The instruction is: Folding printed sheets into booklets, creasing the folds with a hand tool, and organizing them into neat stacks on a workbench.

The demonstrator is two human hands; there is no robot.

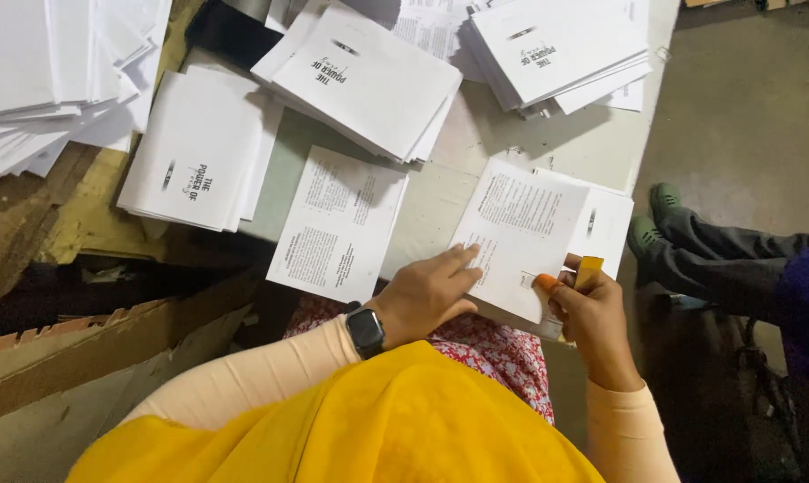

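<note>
Left hand (431, 291) is lying flat, fingers spread, pressing a printed sheet (519, 234) onto the bench (592, 143) at lower centre of the frame. Right hand (590, 313) is gripping a yellow tool (589, 271) at the sheet's lower right edge. Booklet stacks (369, 80) are sitting across the upper frame.

Print or binding workshop: many stacks of white printed booklets (366, 79) on worn table (547, 143), cardboard box (109, 358) beside, bare concrete floor (744, 107).

booklet stacks (369, 80); loose printed sheet (337, 224); cardboard box (92, 358); seated person's green shoes (655, 215)
</note>
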